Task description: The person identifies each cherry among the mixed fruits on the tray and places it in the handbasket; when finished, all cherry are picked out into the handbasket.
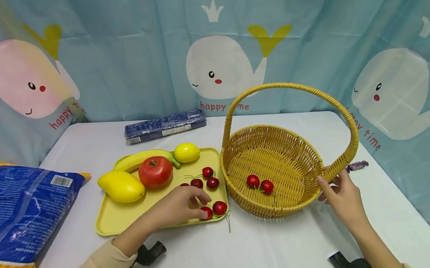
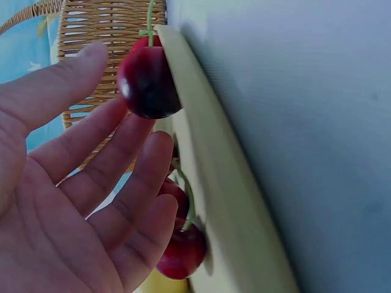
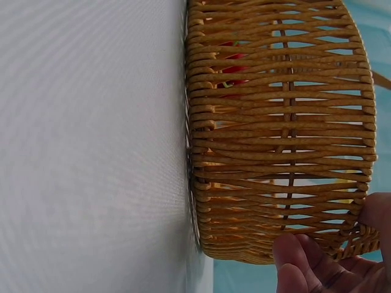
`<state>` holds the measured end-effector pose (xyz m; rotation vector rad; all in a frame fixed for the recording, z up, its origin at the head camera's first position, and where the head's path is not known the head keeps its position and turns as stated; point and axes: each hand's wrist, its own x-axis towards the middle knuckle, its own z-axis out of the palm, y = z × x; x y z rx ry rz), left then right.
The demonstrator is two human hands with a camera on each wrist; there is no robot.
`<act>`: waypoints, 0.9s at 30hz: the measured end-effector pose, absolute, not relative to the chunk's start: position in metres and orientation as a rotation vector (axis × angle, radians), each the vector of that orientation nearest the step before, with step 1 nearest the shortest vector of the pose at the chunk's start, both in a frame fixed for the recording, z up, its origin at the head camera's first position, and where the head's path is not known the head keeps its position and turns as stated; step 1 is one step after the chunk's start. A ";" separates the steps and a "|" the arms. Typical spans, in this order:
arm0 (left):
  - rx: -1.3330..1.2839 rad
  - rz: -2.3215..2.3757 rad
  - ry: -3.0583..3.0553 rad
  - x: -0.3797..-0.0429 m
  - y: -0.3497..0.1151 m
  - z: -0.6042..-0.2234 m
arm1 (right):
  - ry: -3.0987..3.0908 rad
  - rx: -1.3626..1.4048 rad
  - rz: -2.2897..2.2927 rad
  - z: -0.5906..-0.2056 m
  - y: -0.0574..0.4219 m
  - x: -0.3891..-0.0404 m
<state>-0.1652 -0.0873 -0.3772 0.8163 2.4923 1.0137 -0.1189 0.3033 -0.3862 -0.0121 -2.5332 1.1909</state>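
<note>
My left hand [image 1: 181, 204] is over the right part of a yellow tray [image 1: 118, 220], thumb and fingers apart beside a pair of stemmed red cherries [image 1: 219, 208]. In the left wrist view, the fingertips reach the nearer dark red cherry [image 2: 148, 82], and the thumb stands off from it. More cherries [image 1: 212, 183] lie on the tray behind the hand. My right hand [image 1: 346, 201] grips the right rim of a round wicker basket [image 1: 276, 153] at the handle's foot, thumb on top and fingers outside. Two cherries [image 1: 267, 186] sit inside the basket.
On the tray also lie a red apple [image 1: 155, 172], a yellow mango [image 1: 121, 186], a banana [image 1: 143, 158] and a lemon [image 1: 187, 152]. A blue packet [image 1: 165, 126] is behind, a large blue bag [image 1: 23, 215] at left, and a purple-wrapped candy [image 1: 357, 165] right of the basket.
</note>
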 end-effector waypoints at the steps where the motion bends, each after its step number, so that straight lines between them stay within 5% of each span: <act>1: 0.832 1.008 2.486 -0.165 -0.088 -0.378 | -2.532 -0.011 1.192 -0.386 0.303 -0.119; 16: 0.908 0.959 2.478 -0.165 -0.086 -0.387 | -2.532 -0.052 1.170 -0.389 0.303 -0.119; 27: 0.901 1.067 2.486 -0.177 -0.097 -0.360 | -2.526 -0.002 1.207 -0.388 0.306 -0.121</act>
